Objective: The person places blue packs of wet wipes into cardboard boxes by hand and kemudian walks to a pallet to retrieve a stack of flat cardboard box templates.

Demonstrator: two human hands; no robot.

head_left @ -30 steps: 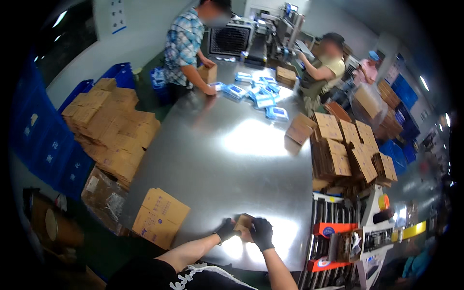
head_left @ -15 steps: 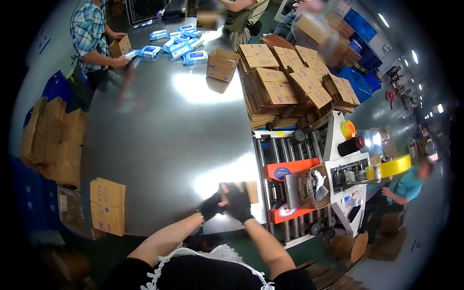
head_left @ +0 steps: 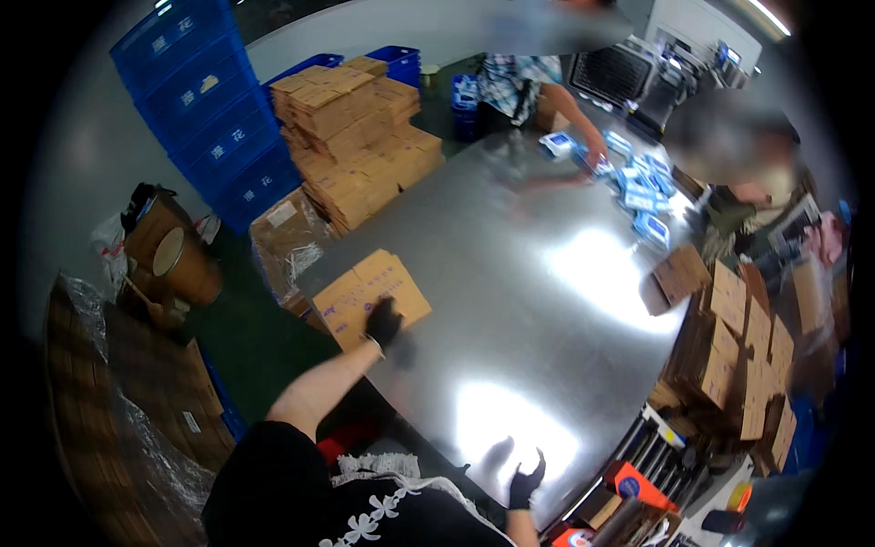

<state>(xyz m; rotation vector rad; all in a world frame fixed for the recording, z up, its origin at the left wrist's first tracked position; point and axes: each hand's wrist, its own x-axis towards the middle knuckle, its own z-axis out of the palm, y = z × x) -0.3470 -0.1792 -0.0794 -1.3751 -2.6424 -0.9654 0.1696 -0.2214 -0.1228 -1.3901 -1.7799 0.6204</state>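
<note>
My left hand [head_left: 384,321], in a black fingerless-looking glove, rests on the flattened brown cartons [head_left: 365,290] at the near left edge of the steel table. Its fingers lie stretched over the top carton, apparently without gripping it. Well to the right, my right hand [head_left: 527,481], gloved in black too, is raised over the table's near edge. Thumb and fingers stand apart there, with nothing between them.
Blue-and-white packs [head_left: 642,193] lie at the far end, where a co-worker's hand [head_left: 597,150] reaches. An open carton [head_left: 682,273] and stacked flat cartons [head_left: 729,351] are right. An orange-fronted roller machine [head_left: 638,485] adjoins the near right edge. Blue crates [head_left: 205,105] stand left.
The view has swung left. My hands, close together near the roller machine before, are now apart, the left one on the flattened cartons. The co-worker's arm now stretches over the packs.
</note>
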